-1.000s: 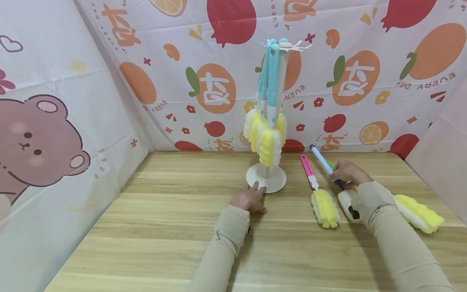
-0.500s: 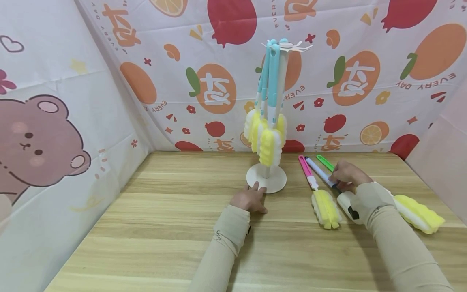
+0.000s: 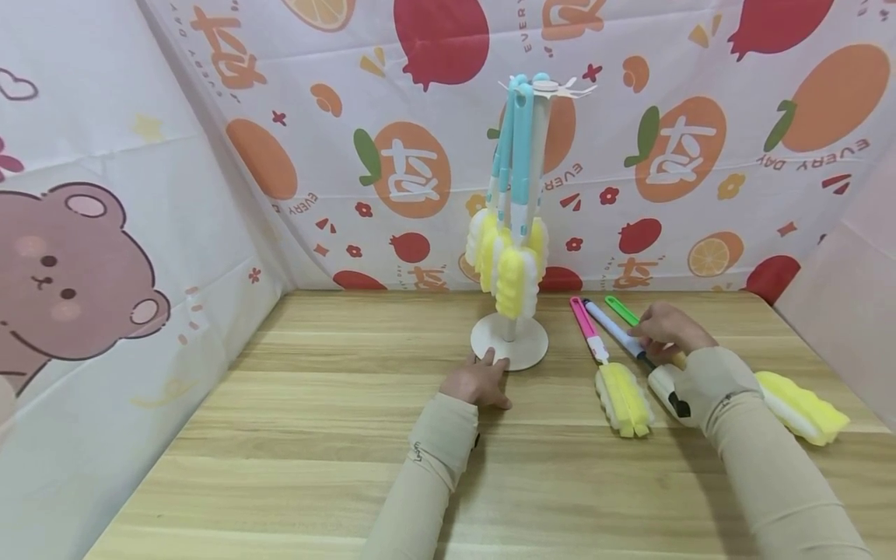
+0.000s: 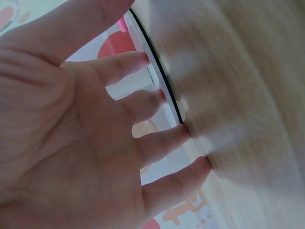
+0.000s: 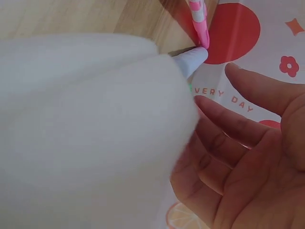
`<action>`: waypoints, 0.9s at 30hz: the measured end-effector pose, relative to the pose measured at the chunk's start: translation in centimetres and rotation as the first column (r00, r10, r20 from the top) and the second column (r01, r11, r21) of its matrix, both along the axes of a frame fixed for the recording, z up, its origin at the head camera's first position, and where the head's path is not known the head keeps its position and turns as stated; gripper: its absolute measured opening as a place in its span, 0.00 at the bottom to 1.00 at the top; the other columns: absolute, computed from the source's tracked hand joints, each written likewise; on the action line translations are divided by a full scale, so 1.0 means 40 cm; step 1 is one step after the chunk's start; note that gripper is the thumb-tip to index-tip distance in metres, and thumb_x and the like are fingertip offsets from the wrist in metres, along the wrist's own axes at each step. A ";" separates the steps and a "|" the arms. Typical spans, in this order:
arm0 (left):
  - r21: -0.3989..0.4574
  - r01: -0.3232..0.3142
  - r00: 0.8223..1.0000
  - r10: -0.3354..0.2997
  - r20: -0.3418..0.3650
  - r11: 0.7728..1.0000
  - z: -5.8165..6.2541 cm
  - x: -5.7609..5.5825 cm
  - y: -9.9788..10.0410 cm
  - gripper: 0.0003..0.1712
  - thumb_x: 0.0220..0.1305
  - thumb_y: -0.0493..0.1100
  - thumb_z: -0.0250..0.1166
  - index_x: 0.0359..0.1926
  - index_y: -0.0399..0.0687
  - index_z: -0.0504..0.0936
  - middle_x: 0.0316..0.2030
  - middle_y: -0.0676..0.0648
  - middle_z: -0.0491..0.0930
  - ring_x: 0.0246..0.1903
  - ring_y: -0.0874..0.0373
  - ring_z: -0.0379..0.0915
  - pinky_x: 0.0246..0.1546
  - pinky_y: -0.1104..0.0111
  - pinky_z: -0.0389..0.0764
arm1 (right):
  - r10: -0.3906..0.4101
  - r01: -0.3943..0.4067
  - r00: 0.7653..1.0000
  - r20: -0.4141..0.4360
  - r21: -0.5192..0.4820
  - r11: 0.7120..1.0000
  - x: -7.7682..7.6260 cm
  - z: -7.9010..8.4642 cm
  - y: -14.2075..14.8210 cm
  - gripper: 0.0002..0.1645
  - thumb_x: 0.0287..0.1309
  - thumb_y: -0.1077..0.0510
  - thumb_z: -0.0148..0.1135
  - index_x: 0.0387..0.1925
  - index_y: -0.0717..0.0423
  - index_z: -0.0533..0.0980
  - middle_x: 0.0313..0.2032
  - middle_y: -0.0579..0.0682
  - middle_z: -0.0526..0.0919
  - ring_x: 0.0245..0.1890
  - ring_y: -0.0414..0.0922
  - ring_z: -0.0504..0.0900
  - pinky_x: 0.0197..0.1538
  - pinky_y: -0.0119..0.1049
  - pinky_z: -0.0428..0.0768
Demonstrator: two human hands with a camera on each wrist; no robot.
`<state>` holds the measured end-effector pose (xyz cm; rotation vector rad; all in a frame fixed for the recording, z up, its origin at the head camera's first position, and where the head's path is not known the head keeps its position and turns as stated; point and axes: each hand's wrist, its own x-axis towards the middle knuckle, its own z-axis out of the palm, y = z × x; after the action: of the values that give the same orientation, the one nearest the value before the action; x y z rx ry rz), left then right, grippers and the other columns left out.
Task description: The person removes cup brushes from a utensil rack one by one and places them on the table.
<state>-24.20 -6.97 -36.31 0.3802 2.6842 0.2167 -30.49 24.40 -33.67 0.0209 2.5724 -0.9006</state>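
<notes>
On a wood-grain bench point(image 3: 301, 435), a white stand point(image 3: 539, 144) stood upright near the back, its round base point(image 3: 532, 350) flat on the surface. Several sponge brushes point(image 3: 519, 284) hung from the near and left sides of its top, turquoise-and-white handles up, yellow-and-white heads down.

The person's left hand point(image 3: 477, 381) reached in from the front, its fingers straight and spread apart. In the left wrist view, fingertips met the dark-edged rim of the base and the bench just beside it; nothing was clamped between them.

Right of the stand, the person's right hand point(image 3: 667, 330) was low over the brushes lying on the bench. Its fingers were loosely curved, with the thumb apart from them; whether a fingertip touched a handle could not be told. A large, blurred white shape point(image 5: 95, 119) hid part of the fingers in the right wrist view.

Just beside this hand lay a pale blue handle point(image 3: 616, 328), a white brush head point(image 3: 663, 385) with a black patch, and a green handle point(image 3: 621, 309) running under the fingers. Nearer the stand lay a pink-handled brush point(image 3: 624, 400) with a yellow-and-white head. Beyond the right wrist rested another yellow-and-white head point(image 3: 801, 408).
</notes>
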 end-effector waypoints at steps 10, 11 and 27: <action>-0.014 0.005 1.000 -0.005 0.009 1.000 -0.003 0.000 -0.001 0.42 0.54 0.58 0.62 0.68 0.58 0.54 0.69 0.48 0.44 0.65 0.45 0.37 0.60 0.49 0.58 | 0.020 -0.026 0.988 -0.154 -0.041 0.999 0.004 0.025 -0.012 0.20 0.59 0.58 0.51 0.44 0.73 0.71 0.29 0.57 0.77 0.24 0.49 0.76 0.30 0.41 0.80; -0.013 0.006 1.000 -0.006 0.008 1.000 -0.004 0.001 -0.001 0.42 0.54 0.58 0.62 0.68 0.58 0.54 0.69 0.48 0.44 0.65 0.45 0.36 0.60 0.49 0.58 | 0.019 -0.027 0.983 -0.185 -0.045 0.999 0.005 0.029 -0.015 0.20 0.60 0.58 0.51 0.44 0.74 0.71 0.30 0.58 0.78 0.24 0.50 0.77 0.30 0.40 0.81; -0.014 0.011 1.000 -0.011 0.002 1.000 -0.005 -0.005 -0.001 0.42 0.54 0.57 0.62 0.67 0.58 0.55 0.69 0.48 0.44 0.65 0.45 0.36 0.59 0.49 0.59 | -0.135 0.090 0.895 -0.426 -0.125 0.988 0.010 0.064 -0.043 0.18 0.60 0.56 0.52 0.42 0.70 0.70 0.34 0.65 0.78 0.24 0.48 0.77 0.25 0.34 0.80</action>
<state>-24.39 -7.02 -36.49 0.3910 2.6800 0.1953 -30.09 22.69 -31.11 -0.0684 2.9535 -1.1955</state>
